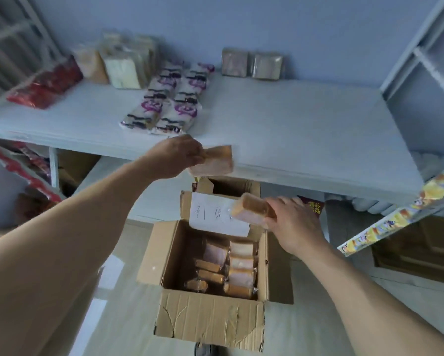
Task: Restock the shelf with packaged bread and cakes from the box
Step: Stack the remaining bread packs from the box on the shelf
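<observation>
An open cardboard box (210,319) stands on the floor below the white shelf (293,129), with several wrapped bread and cake packs (231,265) inside. My left hand (174,158) grips a clear-wrapped toast pack (215,161) at the shelf's front edge. My right hand (293,222) holds a second wrapped bread pack (251,210) above the box's back flap. On the shelf lie purple-and-white cake packs (169,98) in two rows, sliced bread bags (123,68) at the back left, and two brownish toast packs (251,63) at the back.
A red snack bag (46,83) lies at the shelf's left end. More red packets (17,165) fill a lower rack on the left. A yellow printed shelf strip (406,209) juts in at the right. A handwritten paper label (215,214) is taped to the box flap.
</observation>
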